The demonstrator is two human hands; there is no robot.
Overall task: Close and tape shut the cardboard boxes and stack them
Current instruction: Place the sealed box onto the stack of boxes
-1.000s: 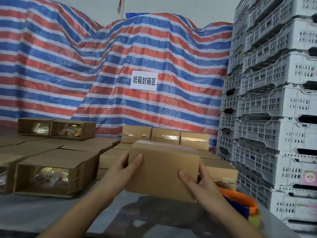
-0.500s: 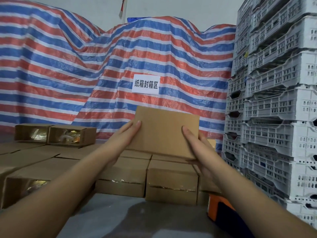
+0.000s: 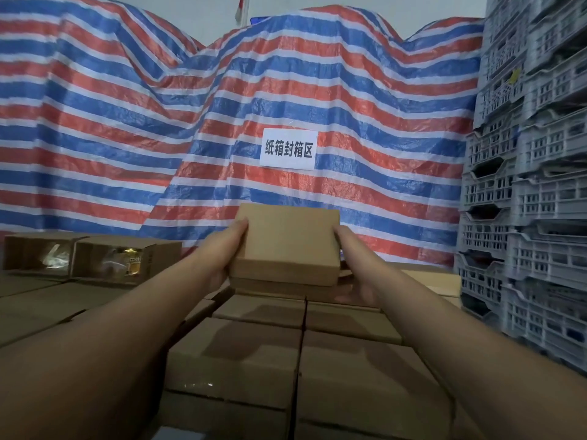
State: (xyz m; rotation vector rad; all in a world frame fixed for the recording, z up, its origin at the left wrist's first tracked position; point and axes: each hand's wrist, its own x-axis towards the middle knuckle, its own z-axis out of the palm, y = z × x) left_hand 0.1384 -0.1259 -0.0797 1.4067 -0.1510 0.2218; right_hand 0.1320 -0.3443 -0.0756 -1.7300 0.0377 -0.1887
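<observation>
A closed brown cardboard box (image 3: 287,246) is held out at arm's length between both hands, low over the far end of a group of closed boxes (image 3: 251,360). My left hand (image 3: 222,252) grips its left side with the thumb on top. At the right side, my right hand (image 3: 352,265) grips it, fingers curled under. Whether the box touches the boxes below is hidden. Two open boxes (image 3: 120,258) with shiny packets inside lie on their sides at the left.
A striped red, white and blue tarpaulin (image 3: 158,122) with a white paper sign (image 3: 288,149) hangs behind. Stacked grey plastic crates (image 3: 533,217) form a wall at the right. Flat brown cardboard (image 3: 47,306) lies at the left.
Both hands have carried the box further away and lower, over the back of the stacked boxes. The view has tipped down over the boxes; the orange tape dispenser is out of sight.
</observation>
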